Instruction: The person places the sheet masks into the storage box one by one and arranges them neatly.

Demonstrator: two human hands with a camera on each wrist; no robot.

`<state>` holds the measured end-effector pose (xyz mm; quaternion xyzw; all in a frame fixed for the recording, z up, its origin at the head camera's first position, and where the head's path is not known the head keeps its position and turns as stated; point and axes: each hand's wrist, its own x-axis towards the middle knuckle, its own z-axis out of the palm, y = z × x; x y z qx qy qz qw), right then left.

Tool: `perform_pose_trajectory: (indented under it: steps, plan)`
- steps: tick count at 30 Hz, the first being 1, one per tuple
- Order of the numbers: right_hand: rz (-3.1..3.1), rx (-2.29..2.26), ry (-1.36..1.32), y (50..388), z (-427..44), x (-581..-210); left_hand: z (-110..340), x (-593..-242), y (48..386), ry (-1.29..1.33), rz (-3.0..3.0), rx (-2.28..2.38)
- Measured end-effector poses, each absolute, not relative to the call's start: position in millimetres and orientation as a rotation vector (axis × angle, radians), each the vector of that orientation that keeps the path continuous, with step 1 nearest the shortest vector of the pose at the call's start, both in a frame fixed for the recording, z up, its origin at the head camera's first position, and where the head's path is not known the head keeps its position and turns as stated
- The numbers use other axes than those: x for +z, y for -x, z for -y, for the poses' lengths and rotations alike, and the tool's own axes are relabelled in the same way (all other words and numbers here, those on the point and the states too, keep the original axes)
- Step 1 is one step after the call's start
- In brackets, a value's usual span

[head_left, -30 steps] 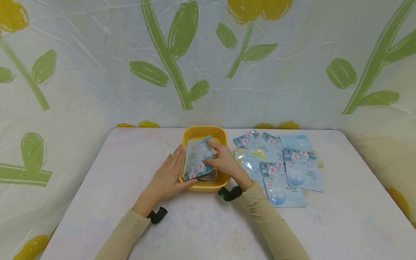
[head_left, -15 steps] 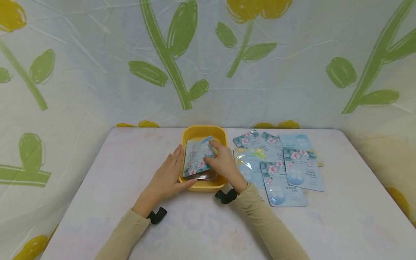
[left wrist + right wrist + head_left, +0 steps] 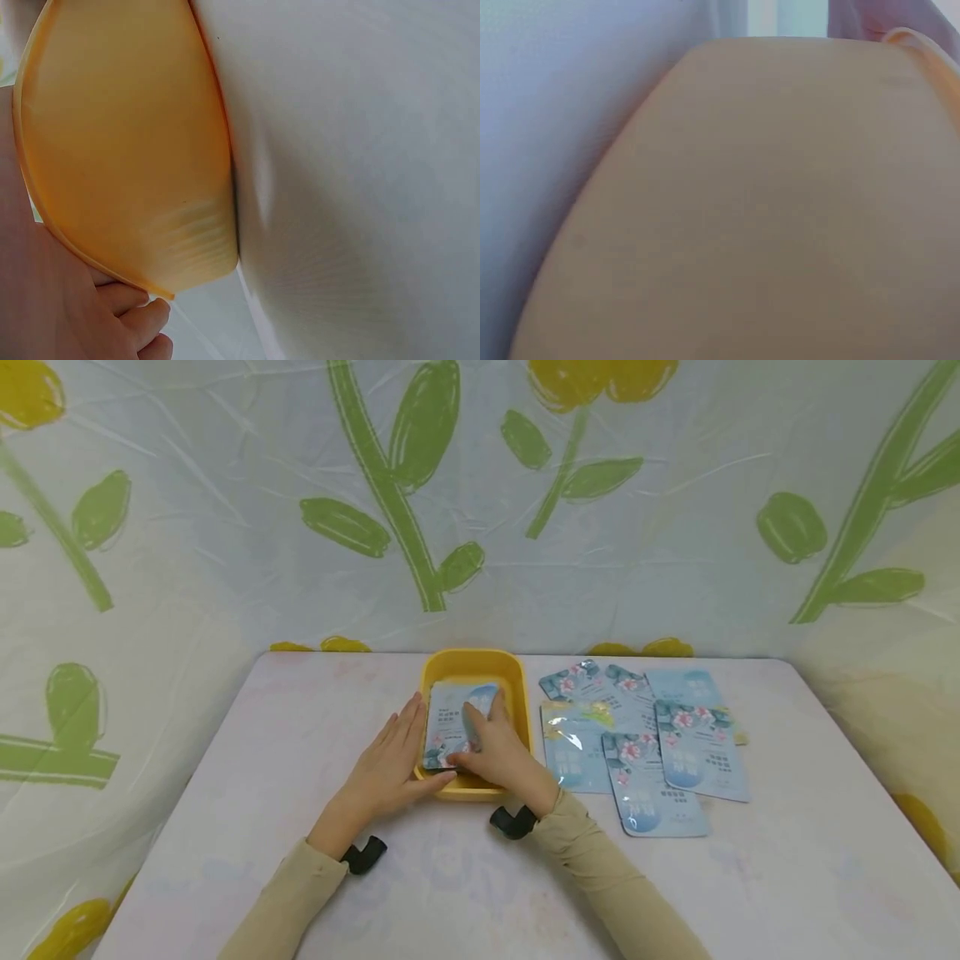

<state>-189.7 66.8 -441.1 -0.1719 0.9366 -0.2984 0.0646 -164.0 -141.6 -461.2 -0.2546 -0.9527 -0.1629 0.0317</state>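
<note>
A yellow plastic basin [image 3: 517, 681] stands near the table's back edge. In it lies a light-blue face mask packet [image 3: 444, 714] with pink flowers. My right hand [image 3: 506, 756] is over the packet with fingers spread, fingertips and thumb touching its right part. My left hand [image 3: 382, 772] rests along the basin's left rim, fingers straight and thumb across the near corner. The left wrist view shows the basin's outer wall [image 3: 135, 150] beside the left hand [image 3: 67, 300]. In the right wrist view the basin wall [image 3: 742, 195] fills most of the picture and hides the right fingers.
Several blue flowered packets [image 3: 701, 760] lie overlapping on the table to the right of the basin. One packet with a yellow top [image 3: 577, 752] is nearest the basin. Behind the table [image 3: 465, 893] hangs a flower-patterned cloth [image 3: 637, 560].
The packet was tilted up between my right fingers and now lies flatter in the basin, covering the brown item beneath. My right hand has moved slightly left and down; the left stays put.
</note>
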Motion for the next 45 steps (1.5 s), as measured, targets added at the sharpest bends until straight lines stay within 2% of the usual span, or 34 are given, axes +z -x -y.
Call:
perform_pose_trajectory:
  steps: [11, 23, 33, 45]
  plan:
    - [-2.782, -0.543, 0.809, 189.5, -51.9, -444.1, 142.8, -460.7, 165.1, 0.799, 2.914, -0.496]
    - [-2.781, -0.417, 0.735, 193.0, -48.7, -440.6, 142.0, -461.6, 166.1, 0.815, 2.914, -0.480]
    - [-2.736, -0.503, 0.731, 193.7, -51.8, -446.5, 140.5, -461.9, 166.9, 0.811, 2.909, -0.498]
    - [-2.815, -0.542, 0.607, 192.3, -48.8, -450.3, 141.0, -462.6, 165.3, 0.802, 2.891, -0.487]
